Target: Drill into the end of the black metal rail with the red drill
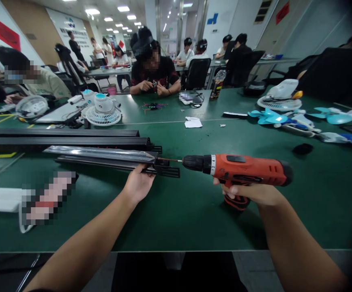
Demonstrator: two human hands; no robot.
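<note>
My right hand (249, 194) is closed round the grip of a red and black cordless drill (249, 168), which points left. A long thin bit (171, 160) runs from its chuck to the end of a dark metal profile (103, 152) with a shiny plastic wrap. Whether the bit touches or enters the profile cannot be made out. My left hand (139, 184) grips that profile close to its right end, fingers partly hidden beneath it. Another slotted black profile (164, 171) lies just below, along the fingers.
More black profiles (63, 141) lie behind on the green table (176, 219). Phone-like pink object (52, 194) and white box (4, 199) lie at left. White fan parts (103, 115), blue fan blades (269, 117) and a bottle (217, 86) stand farther back. A person (154, 71) sits opposite.
</note>
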